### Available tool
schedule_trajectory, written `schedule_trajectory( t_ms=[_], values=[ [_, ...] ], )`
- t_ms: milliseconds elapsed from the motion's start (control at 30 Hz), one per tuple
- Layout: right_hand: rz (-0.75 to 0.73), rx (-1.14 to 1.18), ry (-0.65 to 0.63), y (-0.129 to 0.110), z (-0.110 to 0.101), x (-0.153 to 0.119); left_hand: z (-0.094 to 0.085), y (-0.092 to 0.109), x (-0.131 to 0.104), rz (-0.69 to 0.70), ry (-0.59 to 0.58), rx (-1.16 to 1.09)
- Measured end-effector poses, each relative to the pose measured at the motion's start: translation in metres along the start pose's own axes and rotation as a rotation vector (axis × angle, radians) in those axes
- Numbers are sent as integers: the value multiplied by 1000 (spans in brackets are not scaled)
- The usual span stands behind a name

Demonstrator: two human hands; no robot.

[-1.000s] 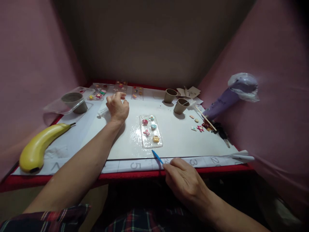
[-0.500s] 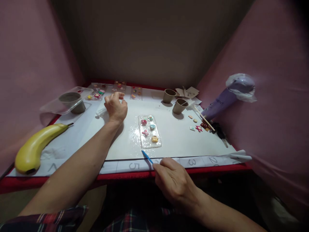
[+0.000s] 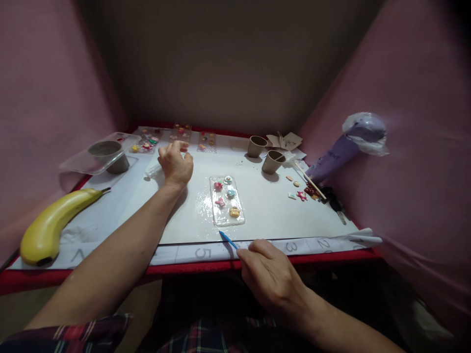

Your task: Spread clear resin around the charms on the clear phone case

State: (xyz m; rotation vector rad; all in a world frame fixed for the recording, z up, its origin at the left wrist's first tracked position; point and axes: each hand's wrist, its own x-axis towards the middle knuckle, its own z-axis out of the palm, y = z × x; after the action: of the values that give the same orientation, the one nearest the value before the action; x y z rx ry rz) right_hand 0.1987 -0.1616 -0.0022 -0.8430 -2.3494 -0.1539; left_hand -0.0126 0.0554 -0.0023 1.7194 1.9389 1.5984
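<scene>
My right hand [image 3: 270, 279] pinches a thin blue tool [image 3: 228, 239] at the near edge of the table, fingers closed on its handle. Half a second ago the tip sat a little further left; now it points just below the near short edge of the clear phone case [image 3: 226, 200], close to it, and I cannot tell whether it touches. The case lies flat in the middle of the white mat [image 3: 265, 206], in the same spot as before, with five small coloured charms stuck in glossy gel.

My left hand [image 3: 175, 164] rests further back and to the left, as it did a second ago, fingers curled loosely over a small clear object [image 3: 152, 170] that I cannot make out.

To the right of the case the mat is bare as far as a scatter of loose charms [image 3: 300, 193] and a wooden stick [image 3: 311, 181]. Two paper cups [image 3: 267, 154] stand behind them, and a purple piping bag [image 3: 342, 149] leans against the pink wall on the right. At the far edge lies a row of finished cases [image 3: 176, 135]. On the left sit a clear plastic tray holding a grey cup [image 3: 106, 153] and a banana [image 3: 55, 223] near the table's front left corner. A red rim [image 3: 184, 268] runs along the near edge, just under my right hand.
</scene>
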Motion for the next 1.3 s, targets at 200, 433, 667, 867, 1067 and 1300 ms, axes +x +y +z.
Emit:
schedule_trajectory(
  t_ms=[200, 433, 667, 867, 1067, 1300],
  values=[
    [36, -17, -81, 12, -3, -4, -1, 1, 0, 3, -9, 35],
    [48, -71, -72, 22, -9, -9, 0, 0, 1, -5, -16, 32],
    [77, -59, -132, 27, -11, -16, 1, -2, 1, -9, 3, 7],
    [81, -106, -144, 29, -12, -24, 1, -2, 1, -13, 6, -14],
    [64, -168, -124, 29, -17, -28, 1, -1, 1, -14, 13, -2],
    [-32, -145, -46, 13, -23, -22, 1, 0, 1, -14, 18, -18]
  ],
)
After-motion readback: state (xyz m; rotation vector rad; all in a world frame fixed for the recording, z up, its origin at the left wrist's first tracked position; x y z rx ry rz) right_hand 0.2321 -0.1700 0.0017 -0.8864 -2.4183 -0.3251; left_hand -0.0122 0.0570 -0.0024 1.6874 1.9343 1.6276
